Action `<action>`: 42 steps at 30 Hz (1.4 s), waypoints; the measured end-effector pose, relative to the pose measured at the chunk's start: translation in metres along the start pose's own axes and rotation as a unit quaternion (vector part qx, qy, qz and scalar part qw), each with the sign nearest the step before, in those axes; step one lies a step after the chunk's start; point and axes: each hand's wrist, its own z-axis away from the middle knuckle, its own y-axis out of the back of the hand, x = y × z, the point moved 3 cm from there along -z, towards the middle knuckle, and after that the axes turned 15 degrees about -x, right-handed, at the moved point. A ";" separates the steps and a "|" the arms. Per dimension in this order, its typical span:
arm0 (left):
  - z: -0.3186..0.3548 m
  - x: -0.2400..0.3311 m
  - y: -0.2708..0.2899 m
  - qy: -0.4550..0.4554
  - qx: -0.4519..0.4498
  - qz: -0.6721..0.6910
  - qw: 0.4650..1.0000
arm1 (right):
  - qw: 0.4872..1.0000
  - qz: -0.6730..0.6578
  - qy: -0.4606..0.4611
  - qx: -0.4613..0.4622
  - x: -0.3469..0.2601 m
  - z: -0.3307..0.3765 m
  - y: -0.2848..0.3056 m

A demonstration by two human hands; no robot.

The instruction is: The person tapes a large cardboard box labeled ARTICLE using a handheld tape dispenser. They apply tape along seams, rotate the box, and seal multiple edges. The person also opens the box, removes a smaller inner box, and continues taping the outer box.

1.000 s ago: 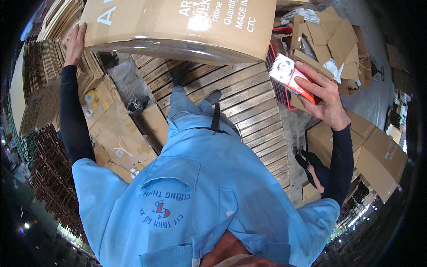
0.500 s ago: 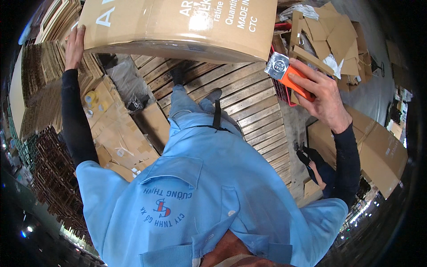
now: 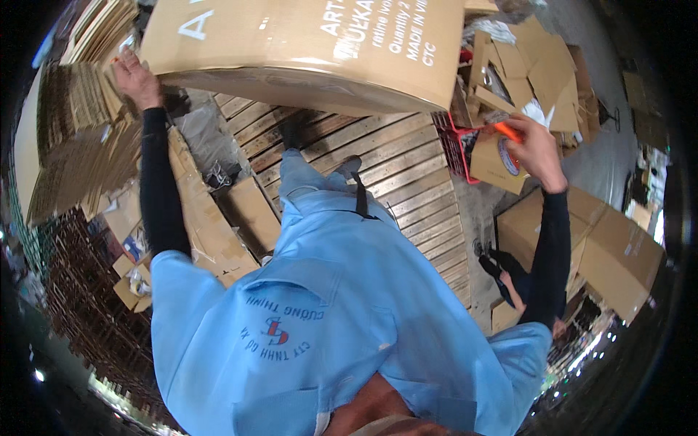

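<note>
Carton point(image 3: 291, 40): contents hidden | right hand point(image 3: 538, 151): grasping orange tool point(image 3: 508, 132) | left hand point(image 3: 139, 83): beside carton, grip unclear

Slatted wooden platform point(image 3: 414, 190), clear plastic point(image 3: 207, 138), heaped cardboard point(image 3: 551, 69), brown carton point(image 3: 622, 251) at right, person point(image 3: 518, 283) in dark clothes

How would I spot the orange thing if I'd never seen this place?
Start at the large printed carton across the top, then go past its lower right corner to the person's right hand. The orange tool sticks out of that hand, partly hidden by it. Its vivid orange sets it apart from the red crate to its left and the brown cardboard around it.
</note>
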 end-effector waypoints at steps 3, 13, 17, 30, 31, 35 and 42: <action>0.011 0.016 -0.012 0.034 0.087 0.126 0.988 | 0.933 -0.324 0.031 0.153 0.008 0.015 0.016; 0.045 0.032 0.007 0.087 0.075 0.059 0.992 | 0.520 -0.765 0.342 0.169 -0.069 -0.155 0.055; 0.036 0.107 0.045 0.190 0.291 0.248 0.904 | 0.539 -0.727 0.316 0.286 -0.103 -0.196 0.033; 0.077 0.211 -0.063 0.269 0.203 0.289 0.896 | 0.620 -0.666 0.331 0.253 -0.119 -0.179 0.034; 0.082 0.242 -0.069 0.254 0.193 0.295 0.901 | 0.623 -0.661 0.331 0.257 -0.119 -0.176 0.036; 0.132 0.322 -0.117 0.131 0.174 0.254 0.943 | 0.618 -0.664 0.321 0.272 -0.117 -0.181 0.033; 0.218 0.454 -0.169 0.050 -0.020 0.204 0.977 | 0.587 -0.692 0.329 0.262 -0.115 -0.184 0.030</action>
